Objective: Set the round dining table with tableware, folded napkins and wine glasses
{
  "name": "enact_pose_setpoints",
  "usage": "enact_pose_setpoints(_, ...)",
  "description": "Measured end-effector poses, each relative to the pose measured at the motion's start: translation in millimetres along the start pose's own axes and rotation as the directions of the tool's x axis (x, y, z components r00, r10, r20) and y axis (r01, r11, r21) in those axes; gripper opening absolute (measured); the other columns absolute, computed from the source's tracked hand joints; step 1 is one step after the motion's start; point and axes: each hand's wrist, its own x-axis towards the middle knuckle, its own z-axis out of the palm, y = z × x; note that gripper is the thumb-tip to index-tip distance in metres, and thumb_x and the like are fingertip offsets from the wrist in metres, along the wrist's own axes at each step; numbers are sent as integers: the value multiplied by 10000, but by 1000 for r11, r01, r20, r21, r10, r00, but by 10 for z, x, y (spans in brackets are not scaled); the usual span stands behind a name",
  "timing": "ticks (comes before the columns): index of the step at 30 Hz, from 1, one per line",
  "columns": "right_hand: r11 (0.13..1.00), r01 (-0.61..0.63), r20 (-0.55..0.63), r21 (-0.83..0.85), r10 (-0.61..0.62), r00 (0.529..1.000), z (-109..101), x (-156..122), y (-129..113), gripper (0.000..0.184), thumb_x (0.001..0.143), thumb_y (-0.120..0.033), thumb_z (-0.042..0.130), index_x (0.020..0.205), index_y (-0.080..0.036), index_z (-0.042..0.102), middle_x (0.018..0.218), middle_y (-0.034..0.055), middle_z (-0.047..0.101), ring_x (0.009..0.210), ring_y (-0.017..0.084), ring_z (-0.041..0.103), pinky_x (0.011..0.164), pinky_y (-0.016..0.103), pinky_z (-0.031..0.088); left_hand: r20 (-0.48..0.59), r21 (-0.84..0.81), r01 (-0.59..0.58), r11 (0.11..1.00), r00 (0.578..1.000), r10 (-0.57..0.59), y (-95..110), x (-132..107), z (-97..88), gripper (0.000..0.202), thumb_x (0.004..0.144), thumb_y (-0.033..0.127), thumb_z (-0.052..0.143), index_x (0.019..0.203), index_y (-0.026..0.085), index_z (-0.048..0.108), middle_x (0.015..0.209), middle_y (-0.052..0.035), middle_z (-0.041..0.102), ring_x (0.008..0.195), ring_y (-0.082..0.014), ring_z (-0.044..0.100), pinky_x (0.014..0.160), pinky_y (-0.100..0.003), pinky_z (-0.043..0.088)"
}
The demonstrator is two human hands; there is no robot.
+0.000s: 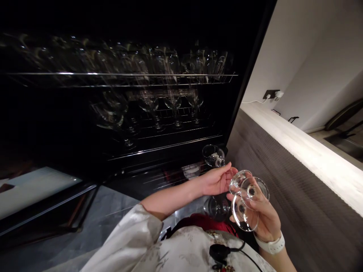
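My right hand (265, 219) is closed round the stems of several clear stemmed glasses (246, 200), their round feet turned toward me and the bowls hanging below. My left hand (217, 180) reaches across and pinches one of these glasses near its foot. The bowl of another glass (214, 155) shows just above my left hand. In front of me stands a dark cabinet with wire racks (121, 77) that carry rows of stemmed glasses (172, 102), both hanging and standing.
A pale ledge (300, 147) runs along the right above a dark ribbed wall panel. A wall socket with a white plug (273, 93) sits at the ledge's far end. A white surface (36, 187) lies low at the left.
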Motion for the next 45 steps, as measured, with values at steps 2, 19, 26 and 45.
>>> enact_pose_setpoints(2,999,31,-38,-4,-32,999,-33,-79,-11,729,887,-203,738,1482,-496,434,1379,71,642,1231,319,665,811,494,652,65,269,182,946,976,-206,276,-31,-47,243,962,368,657,925,134,710,875,-104,752,729,-185,730,621,-248,547)
enact_pose_setpoints(19,976,202,-415,-83,-218,883,-513,-877,91,745,906,-370,710,1509,-614,346,1335,30,661,1103,305,709,766,471,647,-507,767,-251,590,326,798,2793,837,-857,166,844,167,724,787,164,567,681,15,578,547,-82,484,599,-238,409)
enact_pose_setpoints(26,979,198,-394,-41,-198,898,-338,-819,-56,660,886,-266,713,1431,-560,486,1261,40,689,1129,310,706,781,484,653,-336,799,-395,453,332,882,2410,617,-777,189,997,229,579,824,152,577,876,-36,684,594,-54,535,609,-198,455)
enact_pose_setpoints(45,974,221,-377,-45,-221,899,61,-364,-124,622,759,-191,823,1300,-431,631,1237,64,729,1289,388,617,1038,778,420,-394,-212,-249,945,907,150,-285,-317,-3,196,1017,172,560,864,110,667,835,-44,742,562,-80,659,559,-182,543)
